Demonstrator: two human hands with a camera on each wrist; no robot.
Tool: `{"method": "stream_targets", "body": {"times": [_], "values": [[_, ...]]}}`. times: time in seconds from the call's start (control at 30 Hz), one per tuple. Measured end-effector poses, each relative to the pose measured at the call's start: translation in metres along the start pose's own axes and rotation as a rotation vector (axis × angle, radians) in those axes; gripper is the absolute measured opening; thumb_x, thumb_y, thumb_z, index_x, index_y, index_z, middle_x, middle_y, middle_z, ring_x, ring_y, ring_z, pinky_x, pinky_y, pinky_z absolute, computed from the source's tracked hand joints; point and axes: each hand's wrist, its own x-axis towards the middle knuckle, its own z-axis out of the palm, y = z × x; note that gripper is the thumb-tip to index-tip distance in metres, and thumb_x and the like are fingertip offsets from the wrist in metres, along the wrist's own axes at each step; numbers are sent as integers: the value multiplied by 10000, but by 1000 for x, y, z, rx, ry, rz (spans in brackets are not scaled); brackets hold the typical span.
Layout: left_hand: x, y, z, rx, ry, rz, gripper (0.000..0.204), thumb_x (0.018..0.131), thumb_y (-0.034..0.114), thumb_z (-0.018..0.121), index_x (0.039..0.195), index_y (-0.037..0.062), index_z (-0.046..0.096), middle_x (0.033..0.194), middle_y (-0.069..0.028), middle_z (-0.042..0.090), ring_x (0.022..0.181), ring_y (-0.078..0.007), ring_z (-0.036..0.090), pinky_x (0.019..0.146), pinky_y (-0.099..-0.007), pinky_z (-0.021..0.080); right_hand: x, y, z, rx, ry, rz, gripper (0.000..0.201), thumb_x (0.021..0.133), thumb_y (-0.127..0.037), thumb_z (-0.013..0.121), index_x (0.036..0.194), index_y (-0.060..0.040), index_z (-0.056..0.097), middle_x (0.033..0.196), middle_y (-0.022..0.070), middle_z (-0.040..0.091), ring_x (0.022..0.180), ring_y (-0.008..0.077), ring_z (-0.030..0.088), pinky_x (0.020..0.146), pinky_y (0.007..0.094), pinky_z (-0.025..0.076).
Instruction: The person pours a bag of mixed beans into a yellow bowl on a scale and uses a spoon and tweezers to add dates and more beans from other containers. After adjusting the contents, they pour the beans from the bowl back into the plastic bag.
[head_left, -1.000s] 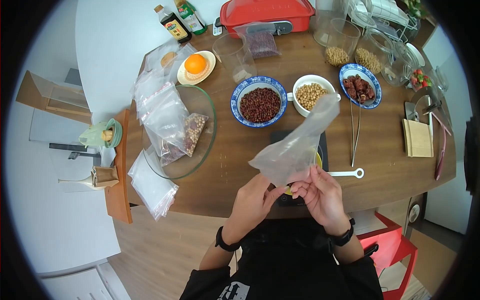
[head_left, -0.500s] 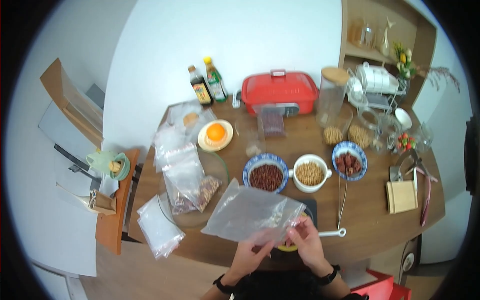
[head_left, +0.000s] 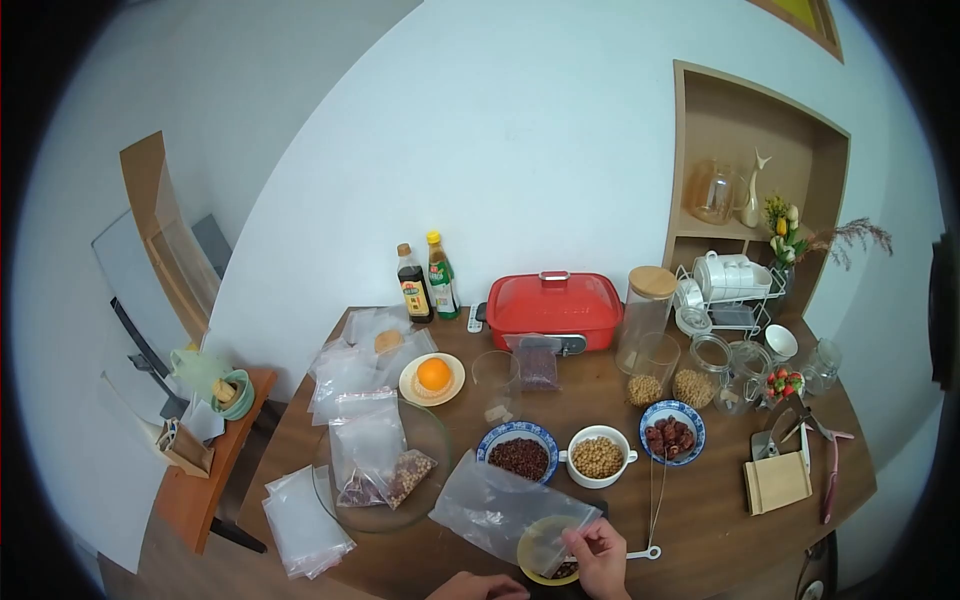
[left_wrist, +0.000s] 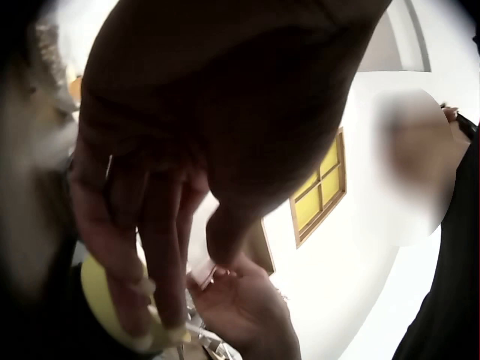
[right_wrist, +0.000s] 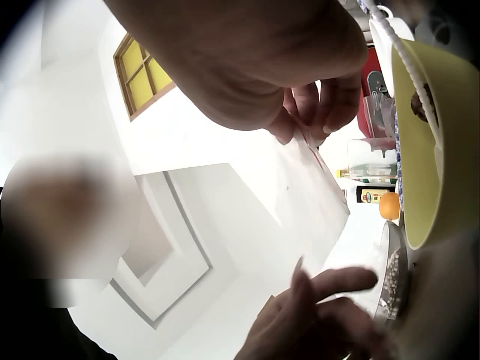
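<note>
My right hand [head_left: 600, 562] pinches one end of a clear zip bag [head_left: 485, 510] between thumb and fingers. The bag slants over the table and overlaps a yellow bowl [right_wrist: 454, 142] in the head view. My left hand [head_left: 478, 588] is at the bottom edge, its fingers extended and apart from the bag. In the right wrist view, that left hand [right_wrist: 319, 315] holds nothing. Just behind the bag stand a blue-rimmed bowl of red beans [head_left: 518, 458] and a white two-handled bowl of soybeans [head_left: 598, 458].
At the left, a glass bowl [head_left: 440, 500] holds filled bags beside a stack of empty bags [head_left: 305, 525]. An orange [head_left: 434, 375] sits on a plate. Dried dates [head_left: 670, 436], tongs [head_left: 656, 500] and a wooden board [head_left: 778, 484] lie right. A red cooker [head_left: 555, 310] stands behind.
The head view has tipped upward, so the table sits lower. My left hand has come off the bag, while my right hand keeps its pinch. The bag's free end has swung left.
</note>
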Motion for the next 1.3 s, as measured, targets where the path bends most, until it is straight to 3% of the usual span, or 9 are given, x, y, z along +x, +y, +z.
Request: {"method": "stream_targets", "body": {"times": [0.13, 0.17, 0.23, 0.27, 0.33, 0.4, 0.47, 0.77, 1.3], "values": [[-23, 30, -9, 56, 160, 356, 171, 930, 195, 710, 972, 30, 715, 905, -108, 735, 802, -262, 708, 755, -363, 566, -10, -20, 14, -334, -45, -112, 135, 886, -22, 743, 802, -18, 637, 731, 59, 599, 692, 129, 549, 632, 281, 445], [-20, 36, -8, 57, 164, 356, 171, 930, 195, 710, 972, 30, 715, 905, -108, 735, 802, -262, 708, 755, -363, 566, -11, -19, 18, -446, -102, -340, 136, 861, -8, 750, 794, -19, 632, 729, 77, 604, 690, 181, 565, 634, 313, 457], [-12, 47, -2, 305, 713, 638, 113, 873, 164, 749, 920, 66, 717, 998, -81, 700, 956, -298, 666, 859, -391, 526, -12, -16, 20, -602, -248, -569, 150, 794, -1, 763, 762, -29, 619, 727, 117, 608, 709, 328, 584, 650, 415, 484], [-10, 43, -4, 305, 720, 640, 113, 873, 164, 749, 920, 66, 717, 998, -81, 700, 956, -298, 666, 859, -391, 526, -13, -15, 22, -602, -253, -574, 150, 794, -1, 763, 762, -29, 619, 727, 117, 608, 709, 328, 584, 650, 415, 484], [-1, 30, -14, 820, 676, 643, 458, 850, 128, 792, 1278, 70, 639, 1064, -108, 725, 858, -226, 719, 792, -292, 544, -18, -18, 28, -707, -382, -617, 161, 780, -30, 770, 746, -46, 613, 716, 115, 602, 717, 330, 587, 664, 429, 485], [0, 15, -15, 808, 670, 705, 353, 782, 146, 832, 1113, 98, 719, 902, -106, 731, 745, -228, 720, 700, -287, 552, -21, -27, 29, -768, -442, -652, 133, 796, -67, 764, 784, -52, 633, 747, 121, 623, 756, 333, 601, 686, 427, 495], [-7, 7, -13, 632, 486, 649, 129, 802, 140, 773, 908, 96, 716, 1045, -71, 653, 1073, -300, 596, 938, -408, 463, -23, -29, 30, -821, -507, -651, 137, 805, -91, 769, 812, -49, 639, 778, 123, 638, 789, 319, 613, 700, 419, 499], [-14, 7, -15, 714, 442, 801, 146, 750, 132, 762, 883, 90, 717, 921, -63, 651, 1033, -303, 576, 947, -470, 431, -18, -25, 32, -789, -645, -848, 191, 814, -129, 783, 777, -62, 609, 726, 99, 574, 702, 287, 551, 661, 409, 450], [-18, -5, -11, 617, 510, 831, 68, 777, 80, 740, 814, 60, 687, 763, -88, 647, 679, -286, 633, 711, -404, 531, -21, -35, 36, -796, -754, -702, 166, 869, -136, 715, 779, -60, 598, 745, 101, 573, 717, 302, 569, 711, 433, 440]]}}
